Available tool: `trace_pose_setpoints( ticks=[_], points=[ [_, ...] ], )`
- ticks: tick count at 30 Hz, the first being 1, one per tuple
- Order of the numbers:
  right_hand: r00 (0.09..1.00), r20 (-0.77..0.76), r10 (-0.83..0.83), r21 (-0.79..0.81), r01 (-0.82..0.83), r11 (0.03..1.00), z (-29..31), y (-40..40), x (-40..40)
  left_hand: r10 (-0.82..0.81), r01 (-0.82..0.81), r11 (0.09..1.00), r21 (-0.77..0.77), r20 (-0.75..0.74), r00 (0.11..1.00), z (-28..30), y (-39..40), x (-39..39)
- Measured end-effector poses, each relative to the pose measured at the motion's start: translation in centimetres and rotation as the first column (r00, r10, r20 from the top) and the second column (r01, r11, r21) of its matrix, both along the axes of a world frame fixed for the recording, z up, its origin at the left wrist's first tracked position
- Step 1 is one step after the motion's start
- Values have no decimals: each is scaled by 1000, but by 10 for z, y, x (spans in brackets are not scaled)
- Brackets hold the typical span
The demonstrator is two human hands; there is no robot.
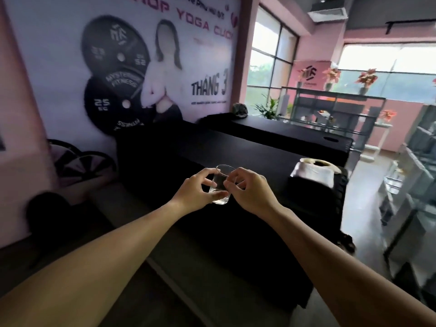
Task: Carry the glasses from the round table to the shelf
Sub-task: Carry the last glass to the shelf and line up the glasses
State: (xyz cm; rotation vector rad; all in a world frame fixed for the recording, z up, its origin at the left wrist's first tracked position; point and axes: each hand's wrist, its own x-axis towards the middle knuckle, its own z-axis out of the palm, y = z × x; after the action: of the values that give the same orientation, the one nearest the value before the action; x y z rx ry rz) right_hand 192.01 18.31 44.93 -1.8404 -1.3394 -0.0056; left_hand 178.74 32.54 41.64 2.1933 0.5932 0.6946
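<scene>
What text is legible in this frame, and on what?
"YOGA": large pink-and-white wall banner, top, pink letters; the words on either side are cut off or blurred.
"THÁNG 3": same banner, dark letters, right side.
"25": black weight plates printed on the banner.
"FITNESS": lower plate rim; the word before it is blurred.
Small lines under "THÁNG 3" and the pink logo sign: unreadable.

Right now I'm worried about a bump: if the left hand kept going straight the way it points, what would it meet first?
Probably the right hand: the left hand points at it across the glass both hold. Depth is unclear.
</scene>
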Motion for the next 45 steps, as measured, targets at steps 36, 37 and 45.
trace_pose_setpoints(
  ticks=[36,37,45],
  points=[
    [664,53,745,16,-747,665,23,623,-342,739,-741,669,-51,151,657,24,466,-398],
    [647,56,760,21,-762,647,24,635,-358,749,-752,657,-53,153,644,25,474,-414],
    [521,54,852,15,-854,521,21,730,-472,816,-827,562,-13,168,552,22,545,-523]
  ],
)
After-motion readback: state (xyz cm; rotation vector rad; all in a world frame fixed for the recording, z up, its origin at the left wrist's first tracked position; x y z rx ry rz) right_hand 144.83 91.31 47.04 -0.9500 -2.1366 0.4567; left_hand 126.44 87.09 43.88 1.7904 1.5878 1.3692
